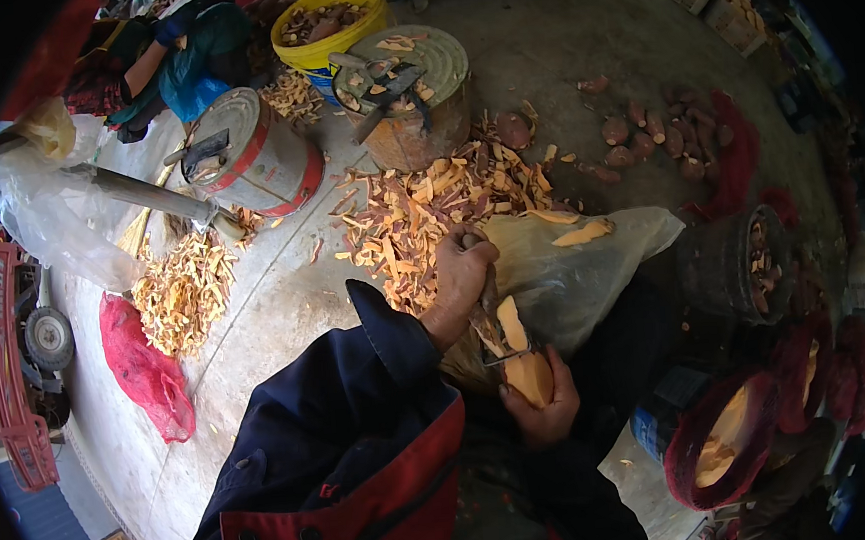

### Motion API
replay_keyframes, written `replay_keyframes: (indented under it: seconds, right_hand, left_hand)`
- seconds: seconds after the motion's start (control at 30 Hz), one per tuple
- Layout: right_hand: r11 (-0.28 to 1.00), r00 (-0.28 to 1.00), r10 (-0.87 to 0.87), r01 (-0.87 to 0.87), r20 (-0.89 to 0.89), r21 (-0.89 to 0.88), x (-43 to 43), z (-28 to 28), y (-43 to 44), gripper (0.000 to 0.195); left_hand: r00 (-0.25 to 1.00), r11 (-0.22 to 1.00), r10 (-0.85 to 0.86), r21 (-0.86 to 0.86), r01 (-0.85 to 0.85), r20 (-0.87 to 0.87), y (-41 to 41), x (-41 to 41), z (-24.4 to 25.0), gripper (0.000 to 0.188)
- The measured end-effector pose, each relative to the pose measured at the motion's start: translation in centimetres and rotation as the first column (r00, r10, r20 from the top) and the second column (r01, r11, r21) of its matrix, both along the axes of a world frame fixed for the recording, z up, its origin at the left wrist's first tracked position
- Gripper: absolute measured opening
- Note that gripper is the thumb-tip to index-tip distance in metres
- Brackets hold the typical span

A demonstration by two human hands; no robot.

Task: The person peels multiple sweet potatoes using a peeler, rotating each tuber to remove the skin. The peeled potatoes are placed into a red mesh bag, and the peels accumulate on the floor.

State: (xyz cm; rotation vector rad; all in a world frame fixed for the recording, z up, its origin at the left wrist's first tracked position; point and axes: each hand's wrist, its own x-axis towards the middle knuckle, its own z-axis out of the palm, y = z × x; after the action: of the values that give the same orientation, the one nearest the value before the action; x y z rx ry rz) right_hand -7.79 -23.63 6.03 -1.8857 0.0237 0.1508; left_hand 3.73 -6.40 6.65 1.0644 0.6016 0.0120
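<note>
My left hand (463, 279) is wrapped around the wooden handle of a peeler (485, 296). The peeler's metal head meets an orange-fleshed sweet potato (531, 382), largely bare of skin on its visible side. Below it, my right hand (549, 405) grips the tuber, with fingers on both sides. A pale orange strip (511, 325) stands up from the blade. Clear plastic sheeting (568, 275) covers my lap, with some peel pieces on it. Just past my left hand, a heap of peelings (436, 209) spreads over the concrete floor.
Two metal drums (412, 136) (259, 162) with tools on top stand ahead, beside a yellow bucket (333, 28) of tuber pieces. Unpeeled sweet potatoes (641, 135) lie at right. A net-lined container (722, 438) holds peeled ones. Another person's gloved hand (173, 28) shows at upper left.
</note>
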Motion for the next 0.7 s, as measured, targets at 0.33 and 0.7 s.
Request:
replay_keyframes:
  seconds: [0.33, 0.7]
  right_hand:
    - [0.957, 0.953, 0.130, -0.049, 0.272, -0.286, 0.0, 0.1, 1.2, 0.067]
    - [0.956, 0.946, 0.086, 0.010, 0.314, -0.292, 0.8, 0.3, 1.3, 0.072]
  left_hand:
    - [0.982, 0.785, 0.113, 0.619, 0.005, -0.151, 1.8, 1.5, -7.6, 0.018]
    - [1.000, 1.000, 0.025, -0.007, -0.025, -0.004, 0.7, -0.3, 0.5, 0.008]
